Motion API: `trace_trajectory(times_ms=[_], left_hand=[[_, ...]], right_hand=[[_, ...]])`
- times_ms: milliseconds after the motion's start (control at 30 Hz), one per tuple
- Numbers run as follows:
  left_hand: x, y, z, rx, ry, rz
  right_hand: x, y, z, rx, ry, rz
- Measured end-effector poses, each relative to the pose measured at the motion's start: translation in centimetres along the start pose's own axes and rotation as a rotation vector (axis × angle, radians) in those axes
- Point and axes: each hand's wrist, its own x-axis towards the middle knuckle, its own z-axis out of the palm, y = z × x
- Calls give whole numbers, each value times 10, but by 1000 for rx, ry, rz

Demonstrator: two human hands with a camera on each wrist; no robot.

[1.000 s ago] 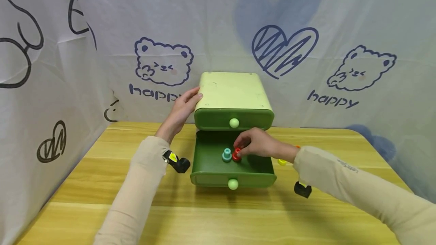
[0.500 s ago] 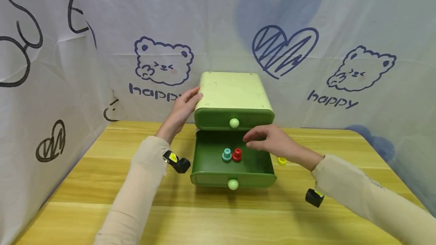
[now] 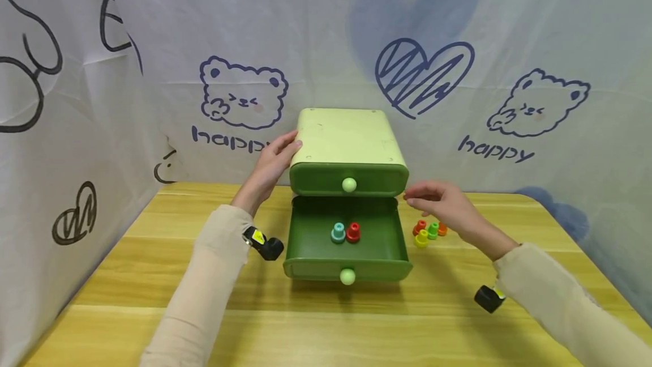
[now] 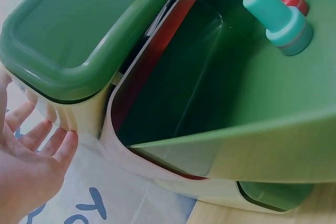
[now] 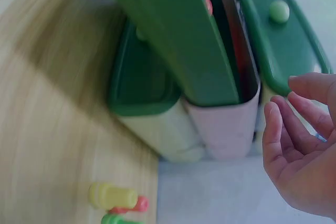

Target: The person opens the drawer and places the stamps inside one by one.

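Cabinet shell (image 3: pixel 346 135): soft lemony yellow, pinkish middle tier (image 5: pixel 223 129)
Drawer fronts (image 3: pixel 316 269): plain deep green
Knobs (image 3: pixel 348 185): super pale green
Drawer pegs (image 3: pixel 353 233): one teal, one red
Loose pegs (image 3: pixel 421 238): red, yellow, green, orange
Table (image 3: pixel 305 327): yellowish wood grain, kinda streaky
Cloth (image 3: pixel 331 33): whitish, blue bears (image 3: pixel 244 92) and hearts (image 3: pixel 367 10), black doodles (image 3: pixel 73 212) on the left
Sleeves (image 3: pixel 188 293): beige
Wrist cams (image 3: pixel 270 248): black, bit of yellow

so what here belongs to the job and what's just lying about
Seemingly part of the job:
left hand, right hand
cabinet, open drawer
turquoise peg, inner red peg
outer red peg, yellow peg, green peg, orange peg

Just around:
table
printed cloth
left wrist camera
right wrist camera
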Motion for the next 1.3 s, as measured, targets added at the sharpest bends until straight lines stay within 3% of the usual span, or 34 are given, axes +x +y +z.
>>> trace_trajectory(times_ms=[233, 500, 767, 1067, 1300], left_hand=[[0, -1, 1, -1, 0, 3], [-2, 0, 0, 3, -8, 3], [0, -1, 1, -6, -3, 3], [0, -1, 1, -6, -18, 3], [0, -1, 1, -16, -15, 6]], right_hand=[[0, 28, -10, -37, 72, 51], [1, 57, -7, -92, 89, 134], [0, 76, -3, -119, 114, 119], [-5, 92, 5, -102, 91, 158], [-5, 97, 10, -132, 92, 125]])
